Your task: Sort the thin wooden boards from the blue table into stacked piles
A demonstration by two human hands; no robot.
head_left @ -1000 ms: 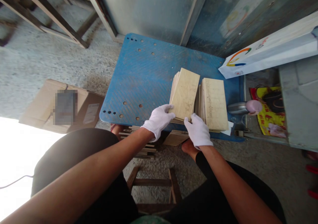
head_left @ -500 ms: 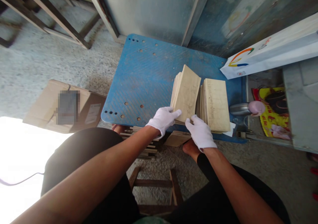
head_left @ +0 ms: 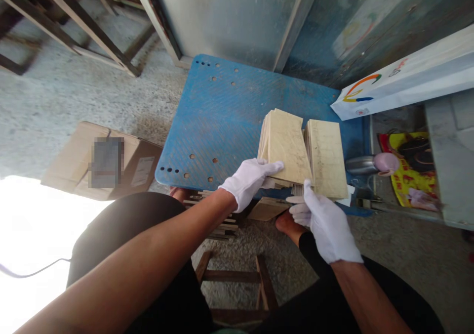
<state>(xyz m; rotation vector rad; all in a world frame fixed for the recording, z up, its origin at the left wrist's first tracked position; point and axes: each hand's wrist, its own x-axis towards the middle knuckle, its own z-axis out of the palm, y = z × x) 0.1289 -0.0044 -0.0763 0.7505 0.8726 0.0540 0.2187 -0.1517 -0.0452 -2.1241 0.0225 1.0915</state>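
Observation:
Two stacks of thin, pale wooden boards lie side by side on a blue plastic table (head_left: 211, 111). My white-gloved left hand (head_left: 250, 180) grips the near left corner of the top wooden board (head_left: 289, 144) on the left stack, thumb on its face and fingers under the edge. That board is slightly tilted and skewed over the others. By its near right corner, my gloved right hand (head_left: 328, 223) has its thumb raised and its fingers apart, with nothing visible in them. The right stack (head_left: 328, 158) stands just beyond that thumb.
Below the table edge are more thin wooden pieces (head_left: 224, 228) and a leaning board (head_left: 268, 209). A metal flask (head_left: 359, 165) and a white paper bag (head_left: 400, 82) are on the right. A cardboard box (head_left: 70, 156) sits on the floor at left; a wooden stool (head_left: 231, 276) is below.
The top board has turned and shifted right towards the other stack, with my left hand still on it. My right hand has drawn back right and towards me, its fingers spreading.

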